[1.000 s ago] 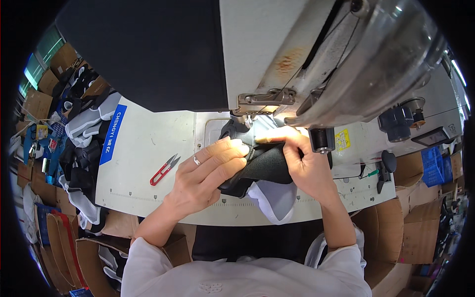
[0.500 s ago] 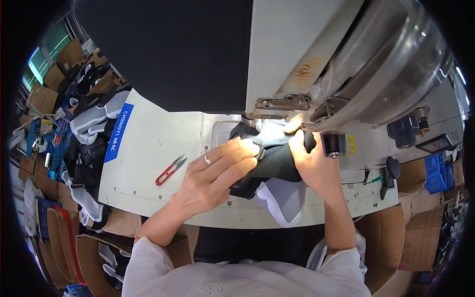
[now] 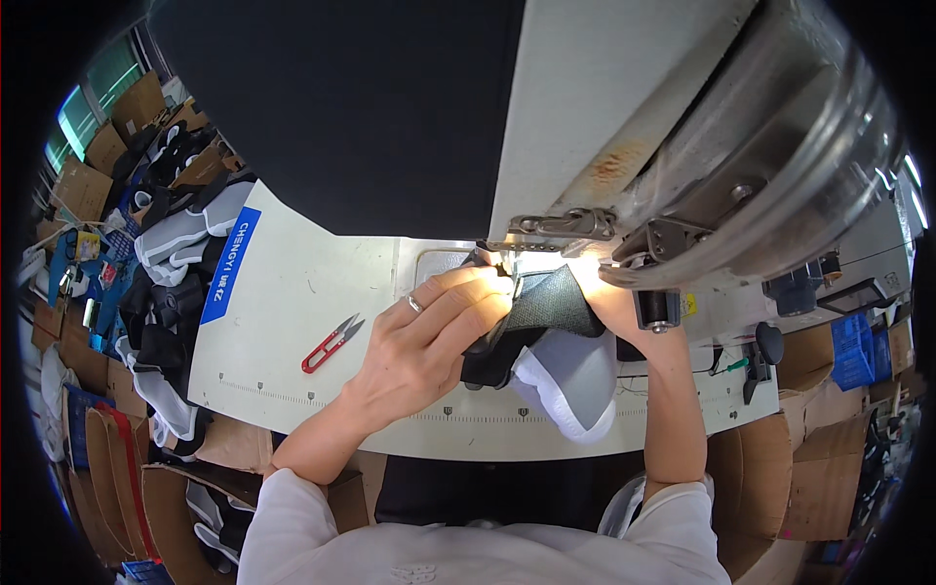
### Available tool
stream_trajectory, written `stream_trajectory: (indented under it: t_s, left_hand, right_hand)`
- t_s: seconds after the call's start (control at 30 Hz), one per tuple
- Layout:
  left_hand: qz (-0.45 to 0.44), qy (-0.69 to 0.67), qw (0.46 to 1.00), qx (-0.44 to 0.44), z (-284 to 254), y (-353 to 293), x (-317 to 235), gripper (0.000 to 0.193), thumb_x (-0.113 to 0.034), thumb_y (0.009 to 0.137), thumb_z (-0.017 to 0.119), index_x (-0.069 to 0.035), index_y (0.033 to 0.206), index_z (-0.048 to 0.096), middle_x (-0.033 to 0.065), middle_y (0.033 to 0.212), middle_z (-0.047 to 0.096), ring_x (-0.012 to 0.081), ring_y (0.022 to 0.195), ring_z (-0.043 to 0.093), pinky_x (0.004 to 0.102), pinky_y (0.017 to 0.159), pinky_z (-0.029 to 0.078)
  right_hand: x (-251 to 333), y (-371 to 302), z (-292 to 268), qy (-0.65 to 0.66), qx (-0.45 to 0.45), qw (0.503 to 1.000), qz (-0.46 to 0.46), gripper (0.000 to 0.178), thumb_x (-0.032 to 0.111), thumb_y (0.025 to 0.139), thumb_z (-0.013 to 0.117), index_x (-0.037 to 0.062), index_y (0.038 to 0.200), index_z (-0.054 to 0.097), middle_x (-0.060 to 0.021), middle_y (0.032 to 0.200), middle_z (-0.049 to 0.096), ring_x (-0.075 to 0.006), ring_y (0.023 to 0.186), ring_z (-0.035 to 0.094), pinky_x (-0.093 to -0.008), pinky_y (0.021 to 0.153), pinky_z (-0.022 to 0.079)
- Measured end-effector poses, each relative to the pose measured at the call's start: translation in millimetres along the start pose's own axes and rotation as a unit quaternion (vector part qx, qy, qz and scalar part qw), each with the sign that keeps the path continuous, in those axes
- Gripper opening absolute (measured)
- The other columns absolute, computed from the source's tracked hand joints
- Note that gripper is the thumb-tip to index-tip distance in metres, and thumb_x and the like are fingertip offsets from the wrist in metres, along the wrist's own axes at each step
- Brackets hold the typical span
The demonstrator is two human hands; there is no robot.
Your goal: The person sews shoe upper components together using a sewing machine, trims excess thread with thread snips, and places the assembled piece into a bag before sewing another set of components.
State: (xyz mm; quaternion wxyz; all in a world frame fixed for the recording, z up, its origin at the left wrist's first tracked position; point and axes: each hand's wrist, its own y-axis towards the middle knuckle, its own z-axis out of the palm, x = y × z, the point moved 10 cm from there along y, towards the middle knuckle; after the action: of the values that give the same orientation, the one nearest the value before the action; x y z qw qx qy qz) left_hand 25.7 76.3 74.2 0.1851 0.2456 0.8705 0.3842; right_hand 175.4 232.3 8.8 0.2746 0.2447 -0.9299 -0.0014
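Note:
Under the head of a sewing machine (image 3: 575, 210) lies a black fabric piece (image 3: 556, 302) with a grey, white-edged flap (image 3: 570, 385) hanging toward me. My left hand (image 3: 419, 336), with a ring on one finger, grips the left edge of the fabric near the needle area, fingers pressed together. To the right of the fabric, my right hand (image 3: 624, 307) reaches in beside the needle. Its fingers are hidden by the machine parts and bright lamp glare. Red-handled thread snips (image 3: 332, 343) lie on the white table (image 3: 292, 292), left of my left hand.
Black-and-grey fabric pieces (image 3: 171, 302) are heaped beyond the table's left edge. Cardboard boxes (image 3: 829, 478) stand on both sides below the table. A blue crate (image 3: 851, 351) is at the right, near a dark clamp-like fixture (image 3: 765, 346) on the table edge.
My right thumb has left the top of the fabric, and that hand has moved behind the machine parts. The fabric has turned slightly, its flap now farther right. My left hand keeps its grip.

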Motion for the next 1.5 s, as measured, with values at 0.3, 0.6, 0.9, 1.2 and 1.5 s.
stream_trajectory:
  t_s: [0.3, 0.6, 0.9, 1.2, 1.5]
  left_hand:
    - [-0.045, -0.038, 0.998, -0.006, -1, 3, 8, 0.05, 0.014, 0.061, 0.062, -0.007, 0.106, 0.066, 0.0101, 0.11, 0.054, 0.0253, 0.09, 0.06, 0.035, 0.063, 0.054]
    - [-0.222, -0.163, 0.96, -0.045, -7, -3, 25, 0.034, 0.014, 0.076, 0.063, 0.0, 0.106, 0.066, 0.0136, 0.106, 0.055, 0.0235, 0.097, 0.061, 0.0313, 0.086, 0.052]
    - [-0.364, -0.328, 0.871, -0.037, -29, -41, 50, 0.027, 0.014, 0.082, 0.053, 0.008, 0.107, 0.063, 0.0168, 0.108, 0.071, 0.0163, 0.098, 0.065, 0.0277, 0.088, 0.051]
    - [-0.235, 0.035, 0.971, -0.017, -93, -16, 81, 0.025, 0.01, 0.082, 0.057, 0.001, 0.104, 0.065, 0.0151, 0.095, 0.069, 0.026, 0.088, 0.069, 0.0307, 0.079, 0.052]
    - [0.066, 0.157, 0.98, -0.105, -19, 3, 45, 0.022, -0.001, 0.068, 0.076, -0.007, 0.089, 0.071, 0.0101, 0.081, 0.068, 0.0309, 0.074, 0.065, 0.0383, 0.067, 0.051]
  right_hand:
    - [-10, -2, 2, -0.032, -0.019, 0.999, 0.023, 0.013, 0.011, 0.086, 0.062, -0.002, 0.089, 0.064, -0.0117, 0.084, 0.068, -0.0228, 0.075, 0.063, -0.0349, 0.067, 0.049]
    - [11, -12, -24, 0.142, -0.052, 0.987, 0.055, 0.03, 0.022, 0.082, 0.064, -0.0079, 0.083, 0.062, -0.0241, 0.077, 0.064, -0.0361, 0.078, 0.068, -0.0385, 0.071, 0.051]
    - [45, -49, 1, 0.479, -0.041, 0.873, -0.08, 0.027, -0.005, 0.088, 0.048, -0.0051, 0.112, 0.06, -0.0035, 0.096, 0.065, -0.0064, 0.085, 0.058, -0.0218, 0.075, 0.048]
    - [62, -65, -12, 0.207, -0.197, 0.951, -0.119, 0.024, -0.002, 0.08, 0.066, 0.0012, 0.104, 0.065, -0.01, 0.083, 0.059, -0.0198, 0.065, 0.057, -0.0331, 0.059, 0.046]
    - [-13, 36, 61, 0.471, 0.067, 0.88, -0.009, 0.028, 0.009, 0.083, 0.072, 0.004, 0.11, 0.062, -0.0081, 0.103, 0.067, -0.02, 0.092, 0.062, -0.0322, 0.08, 0.052]
